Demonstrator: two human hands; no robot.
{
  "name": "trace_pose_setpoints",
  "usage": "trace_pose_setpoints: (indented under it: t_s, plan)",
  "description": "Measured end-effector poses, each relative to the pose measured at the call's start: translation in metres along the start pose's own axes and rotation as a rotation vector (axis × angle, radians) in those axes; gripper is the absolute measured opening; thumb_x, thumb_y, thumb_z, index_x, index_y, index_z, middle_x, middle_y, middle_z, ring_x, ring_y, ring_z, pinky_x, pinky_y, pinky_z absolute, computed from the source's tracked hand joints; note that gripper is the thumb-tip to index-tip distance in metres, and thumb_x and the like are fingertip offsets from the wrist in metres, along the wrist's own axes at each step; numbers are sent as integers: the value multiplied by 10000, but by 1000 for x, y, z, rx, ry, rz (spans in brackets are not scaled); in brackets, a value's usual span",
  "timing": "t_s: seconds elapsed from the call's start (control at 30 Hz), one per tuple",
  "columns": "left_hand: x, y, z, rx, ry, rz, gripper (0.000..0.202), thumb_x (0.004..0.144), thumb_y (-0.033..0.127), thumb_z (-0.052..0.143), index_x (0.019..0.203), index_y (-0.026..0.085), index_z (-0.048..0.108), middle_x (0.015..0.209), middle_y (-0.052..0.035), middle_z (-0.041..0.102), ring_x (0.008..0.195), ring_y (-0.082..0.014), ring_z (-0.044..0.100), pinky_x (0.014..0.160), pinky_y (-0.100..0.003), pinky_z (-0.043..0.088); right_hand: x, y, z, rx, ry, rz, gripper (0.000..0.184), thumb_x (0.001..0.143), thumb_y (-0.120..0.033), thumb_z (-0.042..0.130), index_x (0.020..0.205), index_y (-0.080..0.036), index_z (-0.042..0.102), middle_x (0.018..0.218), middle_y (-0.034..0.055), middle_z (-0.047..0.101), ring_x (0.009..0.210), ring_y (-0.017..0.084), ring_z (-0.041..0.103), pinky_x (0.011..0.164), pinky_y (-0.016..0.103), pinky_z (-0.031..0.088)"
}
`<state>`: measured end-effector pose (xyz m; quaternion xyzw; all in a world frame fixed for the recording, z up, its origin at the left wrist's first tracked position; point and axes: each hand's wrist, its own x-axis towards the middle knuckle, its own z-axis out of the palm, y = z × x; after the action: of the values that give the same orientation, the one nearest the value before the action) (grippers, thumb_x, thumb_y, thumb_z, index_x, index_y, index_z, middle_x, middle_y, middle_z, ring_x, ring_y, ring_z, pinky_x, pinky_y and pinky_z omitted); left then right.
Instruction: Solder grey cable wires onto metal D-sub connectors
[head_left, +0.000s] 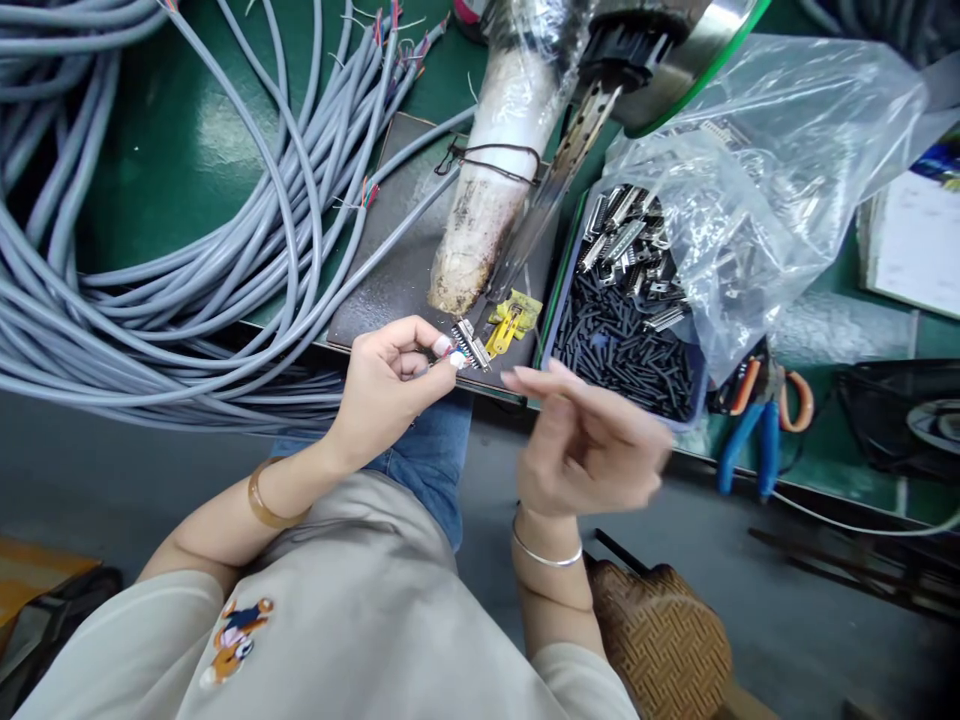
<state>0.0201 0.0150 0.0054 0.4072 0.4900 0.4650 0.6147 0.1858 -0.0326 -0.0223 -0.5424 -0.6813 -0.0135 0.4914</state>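
I am seeing the left hand (390,378) pinching a small silver multi-pin connector (471,348) at the bench edge, the blurred right hand (592,450) hovering open-fingered beside it, so I am judging this piece barely started, with the blue tray of black sleeves (553,335) sitting nearly full.

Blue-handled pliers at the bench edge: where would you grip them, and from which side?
Grip the blue-handled pliers by both handles, coming from the near edge of the bench, likely with the right hand. The handles point toward the person and overhang the edge, bare and slightly spread. The head lies hidden under the plastic bag, beside an orange-handled tool.
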Motion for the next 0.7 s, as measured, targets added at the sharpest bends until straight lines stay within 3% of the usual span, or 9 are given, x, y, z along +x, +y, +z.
trace_pose_setpoints:
  t_s: [0.07, 0.2, 0.43, 0.7]
  plan:
    - [1, 0, 0, -5, -5, 15, 168, 689, 205, 753, 681, 164, 590, 506, 85, 433, 379, -15, 338, 372, -176, 210, 7, -5, 6, 3, 17, -50, 229, 918, -80, 684, 1093, -227, 691, 977, -13, 820, 909, 158, 806, 832, 277, 668]
    - [3, 0, 2, 4, 10, 67, 153, 692, 171, 727, 673, 168, 576, 506, 84, 461, 371, -13, 355, 363, -172, 216, 12, -9, 16, 85, -65, -20, 177, 910, -108, 707, 1040, -222, 675, 1097, 25, 816, 971, 167, 803, 783, 248, 672]
    - [7, 4, 7, -6, 48, 132, 133, 695, 132, 694, 685, 172, 568, 537, 81, 525, 370, -13, 384, 360, -168, 252, 12, -6, 22, 189, -27, 57, 184, 908, -104, 702, 1050, -219, 676, 1076, 31, 819, 985, 173, 801, 744, 250, 674]
    - [6, 1, 5, -3, 58, 140, 138, 712, 113, 710, 698, 172, 586, 554, 72, 539, 373, -13, 380, 365, -170, 254, 21, -7, 19, 156, -40, 2, 210, 891, -94, 719, 1048, -232, 706, 1085, 20, 818, 963, 167, 800, 777, 256, 667]
